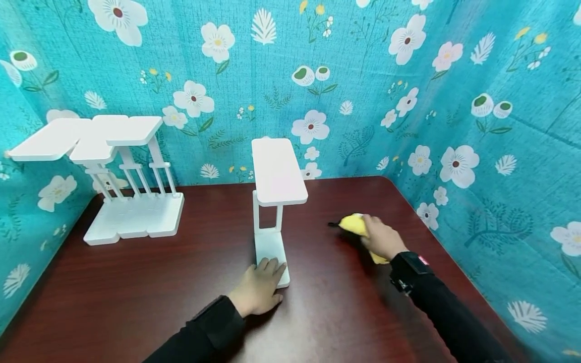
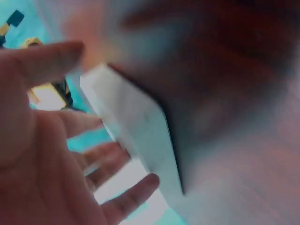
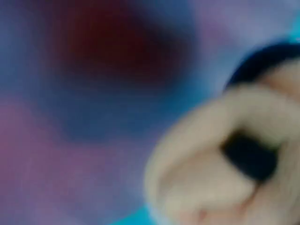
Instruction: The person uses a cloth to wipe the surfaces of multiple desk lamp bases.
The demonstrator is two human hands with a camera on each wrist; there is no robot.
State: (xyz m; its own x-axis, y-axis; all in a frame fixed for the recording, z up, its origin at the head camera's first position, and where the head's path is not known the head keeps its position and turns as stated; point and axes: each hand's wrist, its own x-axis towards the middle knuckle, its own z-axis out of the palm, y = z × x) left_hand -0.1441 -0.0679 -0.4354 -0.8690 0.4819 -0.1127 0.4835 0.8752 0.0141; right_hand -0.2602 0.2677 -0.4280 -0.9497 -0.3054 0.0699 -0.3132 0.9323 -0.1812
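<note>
A white folding stand (image 1: 277,171) stands upright on the table, with a flat top plate over two legs and a long base. My left hand (image 1: 259,287) rests its spread fingers on the near end of that base. Seen from the left wrist, the fingers (image 2: 129,199) are extended beside the white plate (image 2: 145,122). To the right, my right hand (image 1: 382,238) grips a yellow item (image 1: 354,224) with a white patch and a small black loop at its far end; its exact kind cannot be told. The right wrist view is blurred, showing curled fingers (image 3: 201,183) around something dark.
Three similar white stands (image 1: 131,217) are lined up side by side at the back left of the dark brown table (image 1: 204,262). A blue flowered curtain (image 1: 254,75) hangs behind the table and along both sides.
</note>
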